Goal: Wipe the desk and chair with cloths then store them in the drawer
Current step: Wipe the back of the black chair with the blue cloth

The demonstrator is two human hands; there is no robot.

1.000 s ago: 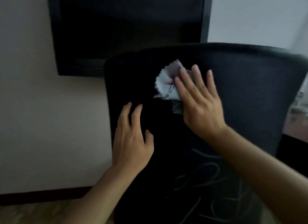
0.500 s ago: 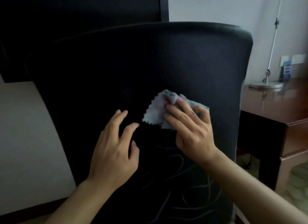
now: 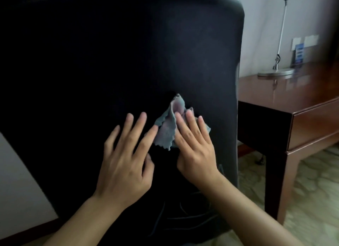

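Observation:
A black chair backrest (image 3: pixel 128 53) fills most of the head view. A small crumpled grey-blue cloth (image 3: pixel 167 130) with zigzag edges lies against its lower middle. My right hand (image 3: pixel 194 146) presses the cloth flat onto the backrest with straight fingers. My left hand (image 3: pixel 126 154) rests spread on the backrest just left of the cloth, its index fingertip touching the cloth's edge. The brown wooden desk (image 3: pixel 302 102) stands to the right of the chair, with a drawer front (image 3: pixel 317 128) under its top.
A desk lamp with a round metal base (image 3: pixel 276 72) and thin stem stands on the desk's far side, near a blue card holder (image 3: pixel 298 56) by the wall. Pale patterned carpet (image 3: pixel 311 200) lies under the desk. A white wall shows at lower left.
The view has closed in on the backrest. My right hand has flattened its fingers on the cloth, which bunched up, and my left hand has spread and reached the cloth's edge.

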